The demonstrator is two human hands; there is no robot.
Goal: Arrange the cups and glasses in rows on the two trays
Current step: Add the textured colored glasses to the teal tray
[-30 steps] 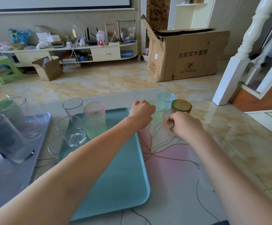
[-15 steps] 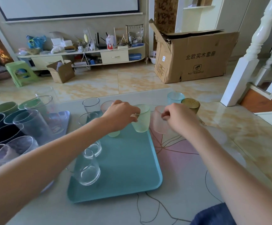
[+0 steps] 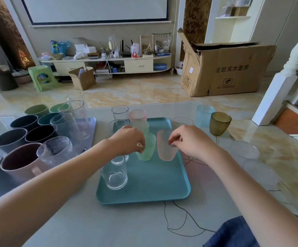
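Over the middle of the teal tray (image 3: 162, 193) we have both hands working at once. Our left hand (image 3: 128, 139) pinches the rim of a green textured glass (image 3: 147, 150), and our right hand (image 3: 189, 139) pinches the rim of a pink frosted glass (image 3: 165, 148) just beside it at three o'clock. Both glasses hang low over the tray floor; whether their bases touch it, we cannot tell.

At twelve o'clock on the tray stand another pink glass (image 3: 138, 115), a second green one (image 3: 140, 125) and a clear tumbler (image 3: 120, 114); at seven o'clock sits a clear glass (image 3: 115, 175). Off at nine o'clock the grey tray (image 3: 89, 136) carries dark mugs (image 3: 11, 139) and tall glasses. Still loose on the table at two o'clock: a blue glass (image 3: 205, 114) and an amber goblet (image 3: 219, 123).

These look light, thin and stiff, and breakable if they clink. The textured walls should give some grip, but we judge a rim pinch lets them swing, so we'd set them down gently, apart from each other. The goblet looks top-heavy; take it round the bowl.
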